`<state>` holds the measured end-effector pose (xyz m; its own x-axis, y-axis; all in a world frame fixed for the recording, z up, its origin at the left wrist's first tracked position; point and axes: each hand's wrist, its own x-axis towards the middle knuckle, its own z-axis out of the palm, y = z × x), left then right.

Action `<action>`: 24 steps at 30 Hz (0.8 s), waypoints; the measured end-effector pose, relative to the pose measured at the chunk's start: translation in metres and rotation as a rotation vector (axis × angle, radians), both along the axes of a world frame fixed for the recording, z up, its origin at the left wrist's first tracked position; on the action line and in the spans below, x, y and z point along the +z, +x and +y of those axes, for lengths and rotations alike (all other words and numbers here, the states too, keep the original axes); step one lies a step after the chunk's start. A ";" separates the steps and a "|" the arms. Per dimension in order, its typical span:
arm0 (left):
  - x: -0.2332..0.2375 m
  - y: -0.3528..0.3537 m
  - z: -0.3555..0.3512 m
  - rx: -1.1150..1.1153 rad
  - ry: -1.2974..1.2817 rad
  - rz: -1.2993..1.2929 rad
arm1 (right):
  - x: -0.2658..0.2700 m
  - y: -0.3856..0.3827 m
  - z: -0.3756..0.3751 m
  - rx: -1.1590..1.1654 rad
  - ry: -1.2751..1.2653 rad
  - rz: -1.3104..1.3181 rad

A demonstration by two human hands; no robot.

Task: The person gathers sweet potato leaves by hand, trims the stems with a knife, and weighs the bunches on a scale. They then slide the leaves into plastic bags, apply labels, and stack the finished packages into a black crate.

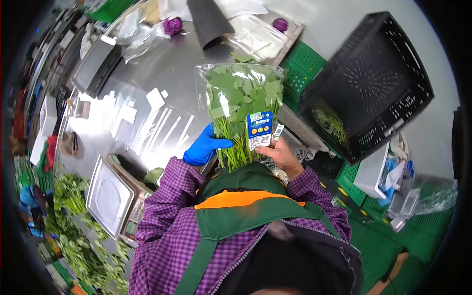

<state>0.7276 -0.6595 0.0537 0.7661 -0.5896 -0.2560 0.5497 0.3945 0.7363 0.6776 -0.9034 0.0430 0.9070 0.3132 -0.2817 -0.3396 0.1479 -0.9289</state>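
Note:
A clear plastic bag of leafy greens (pixel 241 93) is held upright in front of my body, leaves at the top and stems at the bottom. My left hand (pixel 206 145), in a blue glove, is closed on the bag's left side by the stems. My right hand (pixel 281 156), bare, grips the lower right side, its thumb by the blue and white label (pixel 259 129). A small white tag with a barcode (pixel 278 131) shows beside my right fingers. The fingers behind the bag are hidden.
A scale (pixel 110 196) stands at the left, beside loose greens (pixel 83 246) on the metal table (pixel 182 64). A black crate (pixel 368 83) holding some greens is at the right, near green crates (pixel 305 66). A purple vegetable (pixel 172 25) lies at the back. A person in blue is far left.

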 end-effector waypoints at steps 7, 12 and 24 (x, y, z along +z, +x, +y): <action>-0.007 0.005 -0.041 -0.014 0.039 -0.022 | 0.004 -0.026 -0.022 -0.158 0.068 0.017; -0.011 0.007 -0.053 -0.140 0.157 -0.053 | 0.003 -0.044 -0.054 -0.162 0.070 0.016; 0.066 0.000 -0.178 -0.301 -0.324 0.623 | 0.087 -0.056 -0.151 -0.153 -1.159 -0.887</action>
<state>0.7272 -0.8374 0.1198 0.3311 -0.8695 -0.3664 0.9436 0.3053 0.1282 0.6213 -1.0549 0.1301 0.9159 0.1923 0.3524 0.3440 -0.8285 -0.4419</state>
